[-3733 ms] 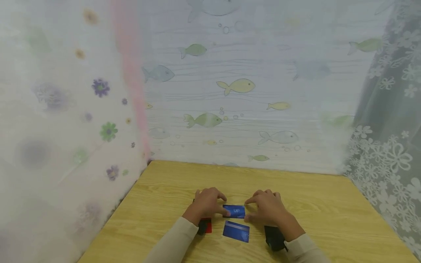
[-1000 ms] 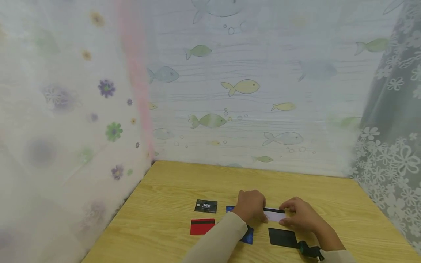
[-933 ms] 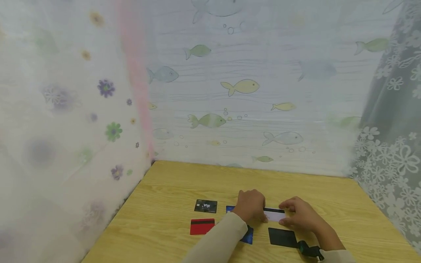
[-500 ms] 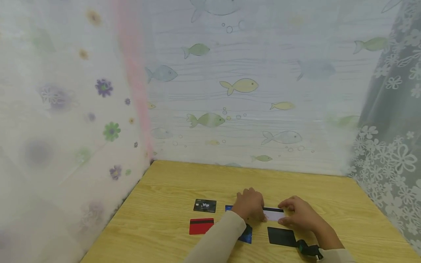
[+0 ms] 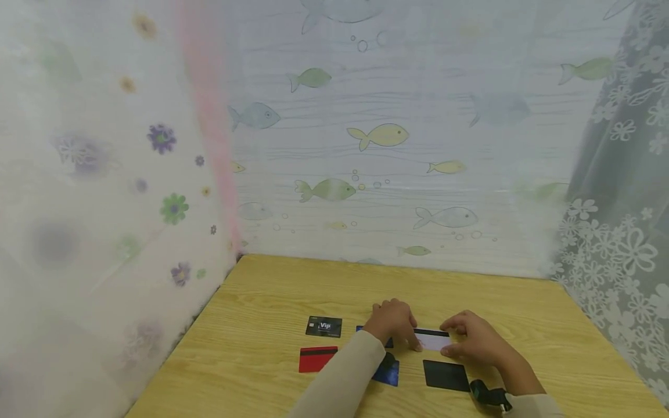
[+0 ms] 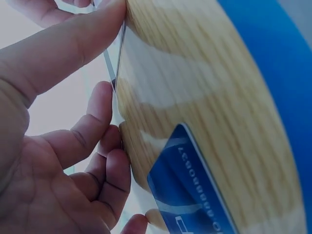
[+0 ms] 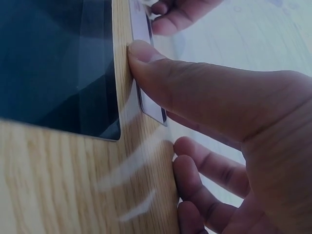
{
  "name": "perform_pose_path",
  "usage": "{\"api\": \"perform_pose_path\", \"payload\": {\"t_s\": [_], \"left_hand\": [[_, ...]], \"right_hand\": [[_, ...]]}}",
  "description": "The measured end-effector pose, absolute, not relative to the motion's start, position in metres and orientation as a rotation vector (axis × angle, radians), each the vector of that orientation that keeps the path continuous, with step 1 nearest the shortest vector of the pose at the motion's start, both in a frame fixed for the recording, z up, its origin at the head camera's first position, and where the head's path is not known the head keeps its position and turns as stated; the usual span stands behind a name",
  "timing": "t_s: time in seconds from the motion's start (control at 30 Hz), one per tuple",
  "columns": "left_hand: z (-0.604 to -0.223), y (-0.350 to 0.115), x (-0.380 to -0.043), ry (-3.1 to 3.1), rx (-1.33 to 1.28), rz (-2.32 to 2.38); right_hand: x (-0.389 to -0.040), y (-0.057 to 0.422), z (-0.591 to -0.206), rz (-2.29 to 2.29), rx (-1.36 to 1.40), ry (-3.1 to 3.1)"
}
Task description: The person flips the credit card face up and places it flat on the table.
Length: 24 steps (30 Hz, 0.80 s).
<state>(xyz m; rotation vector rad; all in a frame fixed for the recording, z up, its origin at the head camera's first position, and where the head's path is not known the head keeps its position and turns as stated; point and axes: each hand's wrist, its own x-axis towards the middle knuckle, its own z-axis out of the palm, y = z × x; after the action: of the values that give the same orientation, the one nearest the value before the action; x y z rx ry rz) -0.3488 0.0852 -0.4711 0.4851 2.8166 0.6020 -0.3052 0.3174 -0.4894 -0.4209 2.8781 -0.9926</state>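
Observation:
A white card with a black magnetic stripe [image 5: 434,341] lies between the two hands on the wooden table. At its left end, my left hand [image 5: 392,322] pinches it with thumb and index finger at the edges. My right hand [image 5: 481,342] holds the right end the same way, thumb on the near edge and index finger at the far edge. The right wrist view shows that thumb against the white card [image 7: 153,108]. A black card [image 5: 446,375] lies just nearer. Two blue cards lie left of it; the lower blue card [image 5: 387,375] is partly hidden by the left arm.
Farther left are a black VIP card [image 5: 323,327] and, below it, a red card [image 5: 315,361] with a dark stripe. A black wrist device [image 5: 488,395] sits by the right sleeve. Fish-patterned curtains [image 5: 324,232] hang behind the table [image 5: 282,284].
Both hands have moved right, from around the upper blue card to the white card. Within the last half second, the left hand shifts slightly left, uncovering more of the upper blue card.

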Motion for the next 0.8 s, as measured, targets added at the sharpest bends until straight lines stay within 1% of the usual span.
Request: {"api": "perform_pose_path", "payload": {"t_s": [0.37,0.67,0.8], "left_hand": [[-0.472,0.085,-0.346,2.779,0.488,0.635],[-0.476,0.082,-0.343,2.861,0.616,0.573],[-0.477,0.083,-0.339,2.897,0.632,0.543]], "right_hand": [[-0.306,0.318,-0.491,-0.977,-0.429,2.9],[-0.305,0.316,-0.49,-0.987,-0.43,2.907],[-0.305,0.317,-0.49,-0.976,-0.42,2.908]]}}
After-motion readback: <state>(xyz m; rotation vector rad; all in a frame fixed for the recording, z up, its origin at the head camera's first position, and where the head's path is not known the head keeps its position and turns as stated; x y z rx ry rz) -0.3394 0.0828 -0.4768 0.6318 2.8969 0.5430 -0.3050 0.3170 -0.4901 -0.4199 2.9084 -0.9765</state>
